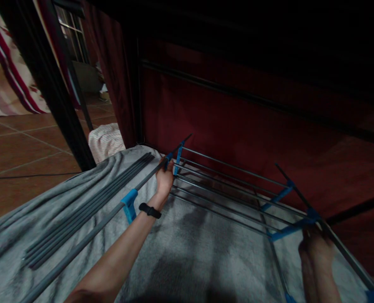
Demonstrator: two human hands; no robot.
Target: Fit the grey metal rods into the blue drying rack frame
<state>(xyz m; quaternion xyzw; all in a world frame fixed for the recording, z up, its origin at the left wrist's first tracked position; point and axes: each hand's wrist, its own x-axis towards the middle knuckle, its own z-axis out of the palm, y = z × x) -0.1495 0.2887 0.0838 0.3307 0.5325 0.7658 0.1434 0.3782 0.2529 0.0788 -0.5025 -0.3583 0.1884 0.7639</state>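
A partly built rack of grey metal tubes and blue plastic connectors lies over a grey blanket. My left hand, with a black wristband, is closed round the left pole at a blue connector. Lower on that pole sits another blue connector, with no crossbars in it. At the right side my right hand is closed on the blue connector beside the right pole; its fingertips are in shadow. The crossbars run between the two sides.
Several loose grey tubes lie side by side on the blanket, left of the rack. A dark red curtain hangs behind. Black bed-frame posts stand at left, before a tiled floor and a striped cloth.
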